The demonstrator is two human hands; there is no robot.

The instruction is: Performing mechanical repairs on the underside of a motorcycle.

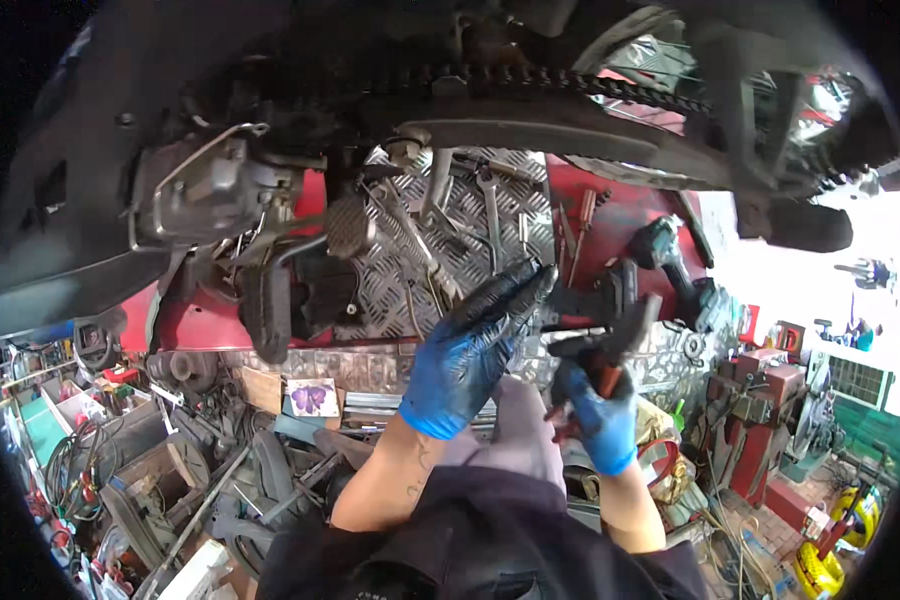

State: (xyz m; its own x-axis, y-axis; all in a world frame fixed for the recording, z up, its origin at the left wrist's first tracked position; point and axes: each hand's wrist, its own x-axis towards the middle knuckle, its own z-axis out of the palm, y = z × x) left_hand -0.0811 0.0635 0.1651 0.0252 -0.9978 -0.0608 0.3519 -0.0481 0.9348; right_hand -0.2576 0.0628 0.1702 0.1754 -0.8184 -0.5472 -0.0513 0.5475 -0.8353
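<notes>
My left hand (470,350), in a blue glove blackened with grease, is held up with its fingers stretched out together. It holds nothing I can see and is near the edge of a red bench with a patterned metal plate (380,290). To its right, my right hand (600,410), in a similar glove, is closed around a tool (607,378) with a dark head and a red-orange part. Motion blur hides its exact kind. Above both hands is a motorcycle, with its chain (630,92), long dark swingarm (570,138) and metal engine cover (210,190).
On the bench lie a wrench (490,215), a screwdriver (585,212) and a dark power tool (670,265). A pedal (350,225) juts down from the motorcycle. Cables (95,465) and parts crowd the lower left. A red machine (755,430) stands at right.
</notes>
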